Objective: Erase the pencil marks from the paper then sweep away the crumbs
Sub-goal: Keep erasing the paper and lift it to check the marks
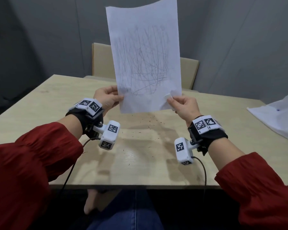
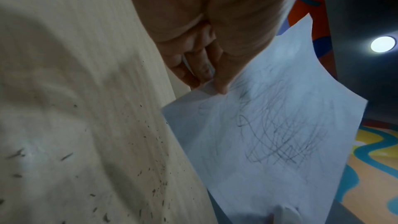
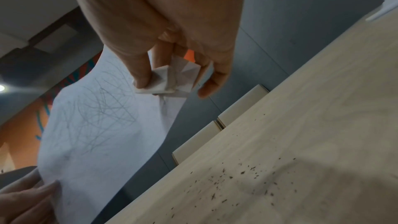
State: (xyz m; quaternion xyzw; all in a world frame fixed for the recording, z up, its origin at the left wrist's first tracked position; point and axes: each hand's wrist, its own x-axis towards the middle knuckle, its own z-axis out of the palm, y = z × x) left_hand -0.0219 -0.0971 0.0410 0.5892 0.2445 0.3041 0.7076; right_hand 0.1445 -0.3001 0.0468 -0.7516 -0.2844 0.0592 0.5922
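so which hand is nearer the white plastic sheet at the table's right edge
Right. The right hand pinches the paper's lower right corner, on the side of the white plastic sheet. The left hand pinches the paper's lower left edge, farther away.

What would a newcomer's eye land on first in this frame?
The scribbled sheet of paper, held upright above the table, its lower corners pinched by the left hand and the right hand, which also holds a white eraser. Next, the dark crumbs scattered on the wood beneath it.
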